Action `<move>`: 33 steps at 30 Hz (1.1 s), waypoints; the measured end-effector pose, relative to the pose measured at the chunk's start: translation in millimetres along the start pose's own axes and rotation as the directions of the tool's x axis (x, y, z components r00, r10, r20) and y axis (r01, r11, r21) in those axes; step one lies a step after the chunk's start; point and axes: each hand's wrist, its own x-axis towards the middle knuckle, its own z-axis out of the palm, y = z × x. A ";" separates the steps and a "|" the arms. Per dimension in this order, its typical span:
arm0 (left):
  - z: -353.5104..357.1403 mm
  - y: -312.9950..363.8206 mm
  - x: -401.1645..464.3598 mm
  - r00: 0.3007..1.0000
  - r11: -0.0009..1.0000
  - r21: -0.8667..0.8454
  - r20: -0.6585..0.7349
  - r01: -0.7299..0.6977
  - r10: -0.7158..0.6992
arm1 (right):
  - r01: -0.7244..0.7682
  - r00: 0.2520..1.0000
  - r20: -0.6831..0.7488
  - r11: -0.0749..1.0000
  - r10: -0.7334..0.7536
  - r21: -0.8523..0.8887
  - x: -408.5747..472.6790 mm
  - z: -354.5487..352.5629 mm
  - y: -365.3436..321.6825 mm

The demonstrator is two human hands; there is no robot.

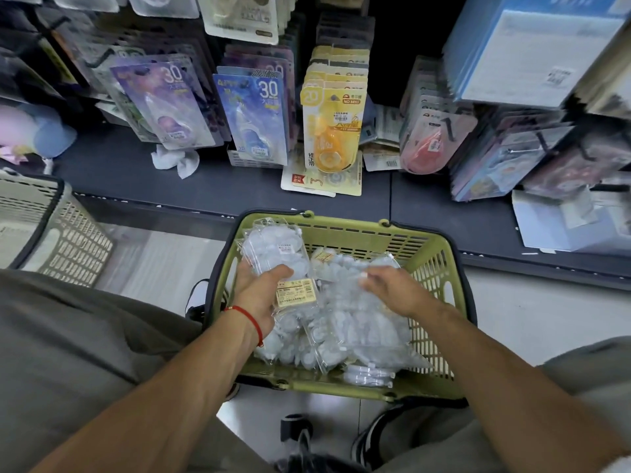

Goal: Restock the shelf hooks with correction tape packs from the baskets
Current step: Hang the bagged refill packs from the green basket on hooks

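A green basket (440,264) stands on the floor below me, filled with several clear correction tape packs (358,322). My left hand (259,295) grips a stack of these packs (276,254) with a yellow label, lifted over the basket's left side. My right hand (389,288) reaches into the pile, its fingertips pinching the clear wrap of a pack. On the shelf hooks above hang purple packs (170,107), blue packs (254,114), yellow packs (333,124) and red packs (430,145).
A beige basket (51,233) stands at the left. A dark shelf base (136,179) holds a crumpled white tissue (177,162) and a loose yellow pack (321,180). Blue boxes (532,46) sit at upper right. My shoes show below the basket.
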 end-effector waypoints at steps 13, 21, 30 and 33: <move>33.9 21.2 -27.5 0.896 0.990 -0.042 0.423 -0.134 0.140 | 0.254 0.854 -0.489 0.675 0.180 0.693 -11.5 -39.8 -120.9; 58.6 107.0 -51.2 0.806 0.919 -0.074 0.457 -0.387 0.376 | 0.427 0.876 -0.482 0.476 -0.007 0.769 -44.4 -97.6 -162.7; 74.9 217.6 -69.3 0.596 0.824 -0.100 0.643 -0.558 0.482 | 0.639 0.722 -0.684 0.480 -0.105 0.601 -53.6 -165.9 -224.0; 67.1 238.3 -68.6 0.605 0.749 -0.085 0.533 -0.657 0.591 | 0.675 0.680 -0.724 0.487 -0.120 0.554 -50.6 -184.4 -237.3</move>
